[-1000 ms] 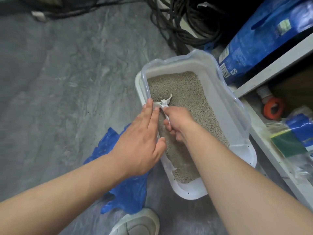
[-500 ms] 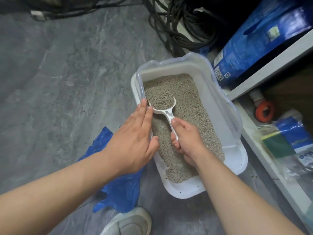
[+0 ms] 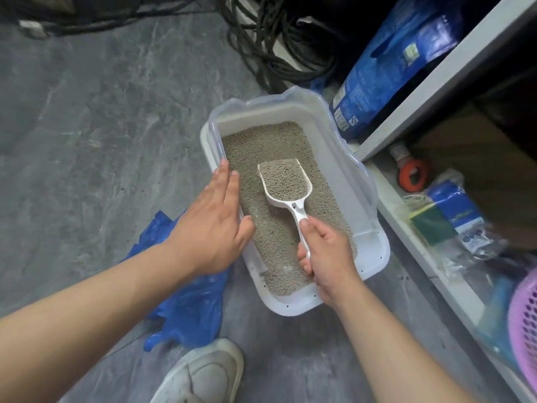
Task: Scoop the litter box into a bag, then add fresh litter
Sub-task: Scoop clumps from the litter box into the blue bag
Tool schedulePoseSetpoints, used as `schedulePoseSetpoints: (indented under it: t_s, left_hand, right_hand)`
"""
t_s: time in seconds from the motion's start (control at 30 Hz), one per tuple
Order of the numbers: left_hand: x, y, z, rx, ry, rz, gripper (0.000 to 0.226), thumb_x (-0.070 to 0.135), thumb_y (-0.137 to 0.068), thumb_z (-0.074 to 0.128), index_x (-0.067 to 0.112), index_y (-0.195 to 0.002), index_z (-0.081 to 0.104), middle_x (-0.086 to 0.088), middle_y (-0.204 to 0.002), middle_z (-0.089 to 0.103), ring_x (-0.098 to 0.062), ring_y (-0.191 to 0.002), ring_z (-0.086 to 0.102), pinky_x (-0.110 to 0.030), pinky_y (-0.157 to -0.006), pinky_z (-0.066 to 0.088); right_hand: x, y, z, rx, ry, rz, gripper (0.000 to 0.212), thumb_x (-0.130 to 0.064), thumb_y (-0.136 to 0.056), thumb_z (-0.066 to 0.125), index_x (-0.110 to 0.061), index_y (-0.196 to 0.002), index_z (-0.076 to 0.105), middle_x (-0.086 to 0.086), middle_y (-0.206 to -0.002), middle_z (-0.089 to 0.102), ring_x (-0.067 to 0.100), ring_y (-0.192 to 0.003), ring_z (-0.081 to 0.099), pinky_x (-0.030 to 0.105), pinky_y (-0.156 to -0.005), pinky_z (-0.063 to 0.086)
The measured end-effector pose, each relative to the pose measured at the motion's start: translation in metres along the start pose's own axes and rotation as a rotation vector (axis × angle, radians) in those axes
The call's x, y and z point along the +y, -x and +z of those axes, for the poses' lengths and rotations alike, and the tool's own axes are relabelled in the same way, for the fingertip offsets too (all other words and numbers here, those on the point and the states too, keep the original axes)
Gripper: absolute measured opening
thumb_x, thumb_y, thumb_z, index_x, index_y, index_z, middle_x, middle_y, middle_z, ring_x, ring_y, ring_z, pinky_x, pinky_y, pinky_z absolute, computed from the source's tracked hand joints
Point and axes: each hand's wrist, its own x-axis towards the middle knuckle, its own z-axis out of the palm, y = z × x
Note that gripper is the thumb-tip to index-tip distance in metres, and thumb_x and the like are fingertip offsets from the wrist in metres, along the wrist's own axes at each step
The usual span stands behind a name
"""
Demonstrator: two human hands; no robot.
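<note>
Black cables are being left coiled on the grey floor. An orange tape roll, a green sponge and a pink basket are being kept on the white shelf. A white shoe is being shown near the bottom edge.

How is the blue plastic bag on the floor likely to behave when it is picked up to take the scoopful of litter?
The blue plastic bag lies crumpled and flat, so it is probably thin, light and floppy. Its mouth will likely sag shut unless the left hand holds it open. The heaped scoop suggests the film may stretch or swing under the load.
</note>
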Motion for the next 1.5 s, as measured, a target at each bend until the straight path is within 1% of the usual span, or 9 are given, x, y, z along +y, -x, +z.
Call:
schedulePoseSetpoints:
  t_s: [0.13,0.37,0.5,0.6,0.87,0.97,1.17,1.33,1.5]
  left_hand:
    - [0.001,0.001,-0.001,-0.007,0.005,-0.01,0.086,0.051,-0.093,0.019,0.006,-0.16,-0.012,-0.014,-0.166,-0.027,-0.019,-0.155,-0.017,-0.03,-0.125,-0.005]
    - [0.001,0.002,-0.001,-0.004,0.013,-0.017,0.086,0.051,-0.094,0.021,0.006,-0.16,-0.011,-0.013,-0.166,-0.026,-0.02,-0.156,-0.017,-0.028,-0.124,-0.005]
    - [0.005,0.003,-0.002,-0.003,0.019,-0.021,0.079,0.043,-0.103,0.028,0.004,-0.16,-0.01,-0.015,-0.166,-0.025,-0.022,-0.156,-0.015,-0.028,-0.122,-0.004]
    - [0.007,0.003,-0.003,-0.002,0.022,-0.021,0.078,0.041,-0.103,0.03,0.003,-0.16,-0.009,-0.016,-0.166,-0.025,-0.023,-0.156,-0.014,-0.029,-0.123,-0.003]
    - [0.004,0.002,-0.001,-0.009,0.021,-0.024,0.08,0.044,-0.103,0.028,0.004,-0.16,-0.01,-0.016,-0.166,-0.025,-0.023,-0.156,-0.014,-0.031,-0.125,-0.003]
    - [0.003,0.002,-0.001,-0.009,0.011,-0.028,0.084,0.049,-0.096,0.022,0.004,-0.16,-0.01,-0.017,-0.166,-0.025,-0.023,-0.156,-0.014,-0.032,-0.125,-0.001]
    - [0.006,0.002,0.0,-0.001,0.01,-0.029,0.079,0.043,-0.103,0.029,0.003,-0.159,-0.011,-0.017,-0.166,-0.026,-0.022,-0.156,-0.016,-0.028,-0.122,-0.005]
    - [0.004,0.001,0.001,-0.01,0.007,-0.03,0.08,0.044,-0.103,0.028,0.003,-0.159,-0.012,-0.017,-0.165,-0.026,-0.023,-0.156,-0.016,-0.033,-0.125,-0.001]
    - [0.007,0.002,-0.001,-0.007,0.011,-0.035,0.078,0.039,-0.104,0.03,0.001,-0.159,-0.011,-0.02,-0.165,-0.025,-0.024,-0.156,-0.015,-0.033,-0.126,-0.001]
  right_hand:
    - [0.004,0.012,-0.006,0.014,-0.026,0.01,0.018,-0.03,-0.1,0.059,-0.039,-0.112,0.068,0.003,-0.056,0.048,0.011,-0.04,0.033,0.018,-0.036,0.026]
    - [0.002,0.024,-0.005,0.028,-0.064,-0.003,0.015,-0.027,-0.1,0.06,-0.037,-0.101,0.07,0.005,-0.057,0.045,0.011,-0.04,0.031,0.017,-0.036,0.024]
    - [0.001,0.034,-0.005,0.012,-0.086,0.0,0.015,-0.028,-0.099,0.06,-0.04,-0.097,0.07,0.006,-0.059,0.045,0.011,-0.041,0.031,0.017,-0.036,0.023]
    - [0.001,0.039,-0.006,0.015,-0.089,-0.008,0.014,-0.028,-0.099,0.06,-0.039,-0.099,0.07,0.006,-0.059,0.045,0.011,-0.042,0.031,0.017,-0.037,0.022]
    - [0.004,0.045,-0.019,0.111,-0.1,0.018,0.011,-0.028,-0.099,0.061,-0.035,-0.099,0.069,0.007,-0.059,0.045,0.011,-0.041,0.032,0.016,-0.035,0.023]
    - [0.004,0.05,-0.023,0.118,-0.124,0.023,0.015,-0.026,-0.099,0.061,-0.036,-0.093,0.069,0.006,-0.058,0.044,0.011,-0.043,0.03,0.017,-0.036,0.021]
    - [0.008,0.057,-0.024,0.1,-0.121,0.032,0.018,-0.024,-0.099,0.06,-0.038,-0.091,0.068,0.006,-0.055,0.044,0.011,-0.04,0.028,0.015,-0.036,0.019]
    - [0.011,0.058,-0.026,0.089,-0.088,0.017,0.024,-0.024,-0.1,0.06,-0.04,-0.087,0.072,0.006,-0.057,0.042,0.012,-0.043,0.027,0.017,-0.037,0.019]
    - [0.018,0.059,-0.031,0.099,-0.058,0.04,0.016,-0.027,-0.1,0.06,-0.039,-0.098,0.07,0.006,-0.058,0.043,0.012,-0.044,0.028,0.019,-0.039,0.019]
